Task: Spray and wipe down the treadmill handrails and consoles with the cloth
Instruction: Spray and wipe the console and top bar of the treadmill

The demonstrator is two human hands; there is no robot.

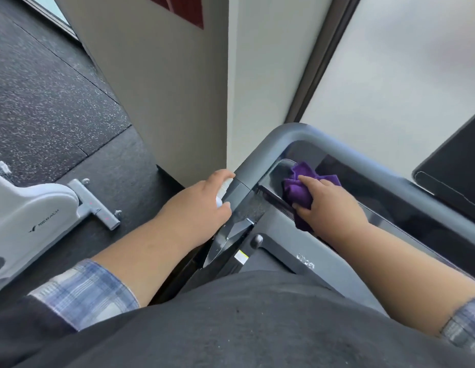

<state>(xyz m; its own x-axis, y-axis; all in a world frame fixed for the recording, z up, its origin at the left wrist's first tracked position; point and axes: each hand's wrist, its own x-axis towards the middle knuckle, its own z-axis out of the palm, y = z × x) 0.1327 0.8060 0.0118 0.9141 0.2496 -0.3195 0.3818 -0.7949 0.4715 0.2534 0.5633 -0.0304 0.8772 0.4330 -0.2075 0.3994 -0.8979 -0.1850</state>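
Nearest to me, my dark grey shirt front (257, 320) is filling the bottom of the view, with both plaid-cuffed forearms reaching out past it towards the treadmill.

My right hand (329, 205) is pressing the crumpled purple microfibre cloth (297, 193) against the glossy black console panel (273, 173), at its far left corner. My fingers are lying fairly straight and close together over the top of the cloth, with the thumb tucked in at its near edge, so the wad is trapped between palm and panel; most of the cloth is bunching out to the left of my fingertips, towards the corner. I judge I am holding it flat like this to rub the surface rather than lift it.

My left hand (204, 205) is curling round the small white spray bottle (222, 193), just beside the dark grey rounded handrail (257, 160); only a sliver of the bottle is showing between my fingers and thumb. I am keeping it near, probably ready for the next squirt.

Off to the left, a white exercise machine base (32, 216) is standing on the speckled black rubber floor (45, 102).
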